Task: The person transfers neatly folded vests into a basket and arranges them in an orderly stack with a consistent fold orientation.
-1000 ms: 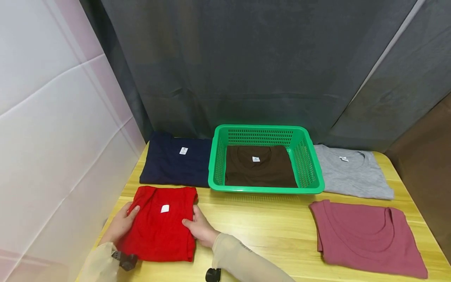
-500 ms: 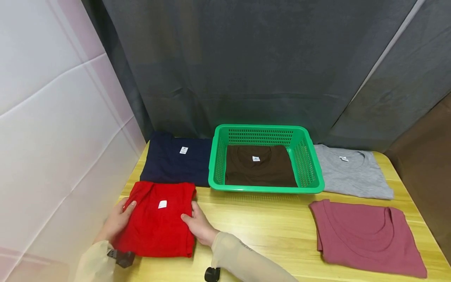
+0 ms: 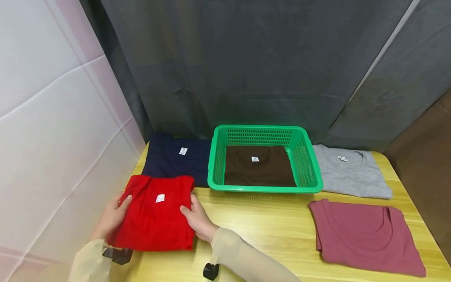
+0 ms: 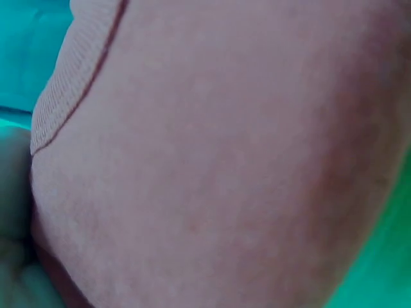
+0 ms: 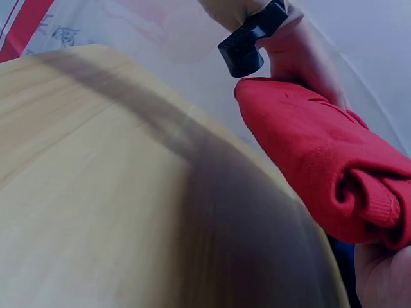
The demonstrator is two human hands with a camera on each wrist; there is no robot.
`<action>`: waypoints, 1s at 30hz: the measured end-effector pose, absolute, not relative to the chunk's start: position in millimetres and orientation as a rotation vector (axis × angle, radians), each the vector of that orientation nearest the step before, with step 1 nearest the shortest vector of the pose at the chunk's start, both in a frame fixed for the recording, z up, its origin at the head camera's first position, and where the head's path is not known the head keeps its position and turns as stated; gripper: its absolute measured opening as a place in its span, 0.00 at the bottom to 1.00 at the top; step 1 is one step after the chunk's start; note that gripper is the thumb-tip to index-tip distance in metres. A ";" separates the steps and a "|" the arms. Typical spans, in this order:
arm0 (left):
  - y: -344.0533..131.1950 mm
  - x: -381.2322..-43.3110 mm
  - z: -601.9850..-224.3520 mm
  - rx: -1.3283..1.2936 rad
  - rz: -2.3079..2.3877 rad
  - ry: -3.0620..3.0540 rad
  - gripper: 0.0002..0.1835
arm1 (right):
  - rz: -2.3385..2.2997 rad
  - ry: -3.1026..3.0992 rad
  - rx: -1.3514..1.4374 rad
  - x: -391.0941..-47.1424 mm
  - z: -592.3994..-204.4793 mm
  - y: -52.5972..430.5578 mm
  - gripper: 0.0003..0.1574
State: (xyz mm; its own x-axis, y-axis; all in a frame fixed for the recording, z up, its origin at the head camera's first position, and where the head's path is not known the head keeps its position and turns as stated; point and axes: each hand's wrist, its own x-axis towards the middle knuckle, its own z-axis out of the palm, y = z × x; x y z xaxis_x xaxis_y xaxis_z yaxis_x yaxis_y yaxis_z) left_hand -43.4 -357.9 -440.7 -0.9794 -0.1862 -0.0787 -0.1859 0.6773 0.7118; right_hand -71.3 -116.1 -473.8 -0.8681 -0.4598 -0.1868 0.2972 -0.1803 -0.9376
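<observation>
A person's left hand (image 3: 110, 215) and right hand (image 3: 199, 220) grip opposite sides of a folded red shirt (image 3: 154, 219), held above the near left of the worktop (image 3: 257, 235). Its layers could sag open if either grip loosens. It looks soft, lightly creased, with a white label (image 3: 160, 198). Beyond lie a navy shirt (image 3: 176, 162) and, rightward, a green basket (image 3: 264, 189).

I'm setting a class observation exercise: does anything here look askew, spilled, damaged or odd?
Nothing looks spilled or damaged. The pink shirt, near right, stands out mildly: it lies slightly askew and shows nothing like the white label on the red shirt.
</observation>
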 end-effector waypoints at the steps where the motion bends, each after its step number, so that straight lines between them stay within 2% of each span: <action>1: -356.6 -44.5 -438.6 0.311 -1.226 -2.865 0.23 | -2.084 1.627 -0.187 -72.0 -471.9 -115.5 0.24; 6: -352.1 -50.1 -429.8 0.298 -1.260 -2.828 0.25 | -2.088 1.671 -0.189 -76.7 -464.7 -112.5 0.27; 9: -349.5 -52.6 -424.1 0.296 -1.251 -2.824 0.25 | -2.103 1.665 -0.200 -80.1 -461.6 -110.7 0.21; 15: -340.9 -57.6 -409.6 0.261 -1.188 -2.816 0.23 | -2.104 1.706 -0.228 -85.4 -453.6 -103.0 0.18; 19: -335.6 -63.4 -403.3 0.235 -1.155 -2.803 0.20 | -2.109 1.743 -0.256 -90.1 -447.5 -97.3 0.17; 30: -318.0 -82.7 -386.9 0.209 -1.163 -2.818 0.23 | -2.088 1.849 -0.262 -107.0 -432.5 -77.7 0.20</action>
